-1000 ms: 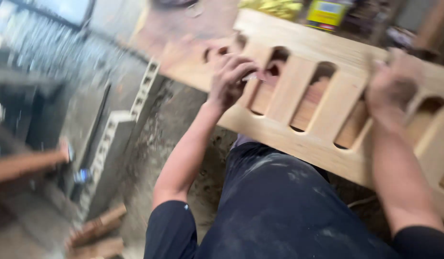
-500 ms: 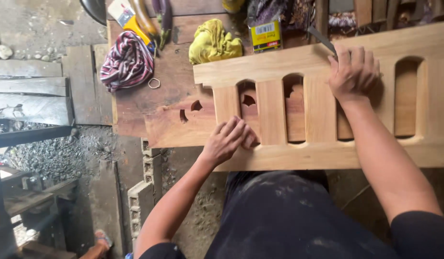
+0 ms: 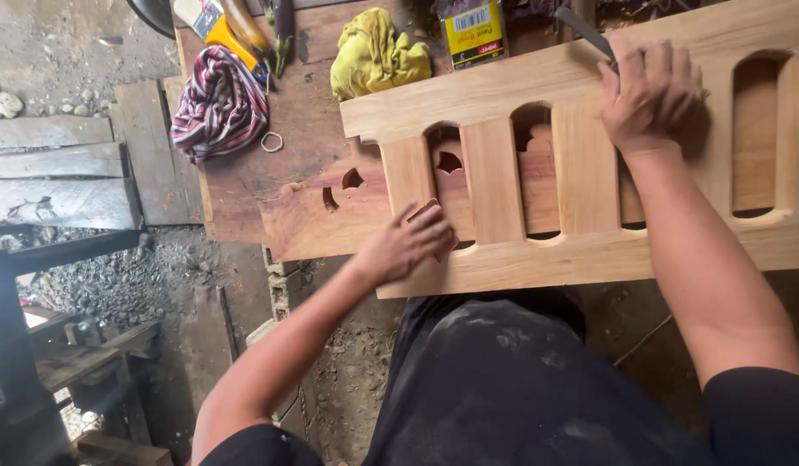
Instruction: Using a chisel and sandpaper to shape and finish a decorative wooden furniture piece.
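Rough wooden counter (image 3: pixel 244 185) w/ dark stained top, over dirt and gravel floor (image 3: pixel 149 276); old planks (image 3: pixel 63 177) at left. On counter: striped cloth bundle (image 3: pixel 220 102), small metal ring (image 3: pixel 271 141), crumpled yellow rag (image 3: pixel 378 53), and a yellow rectangular can (image 3: pixel 473 31) w/ black-and-red label at the far edge. Pale wood panel (image 3: pixel 589 173) w/ arched slot cutouts lies across the counter's near edge, atop a darker carved board (image 3: pixel 330 211). Left hand (image 3: pixel 408 242) sits at panel's lower left corner, fingers curled around a small sanding block (image 3: pixel 434 217) pressed to the wood. Right hand (image 3: pixel 645 91) rests flat on panel's upper rail, fingers spread, grasping nothing.
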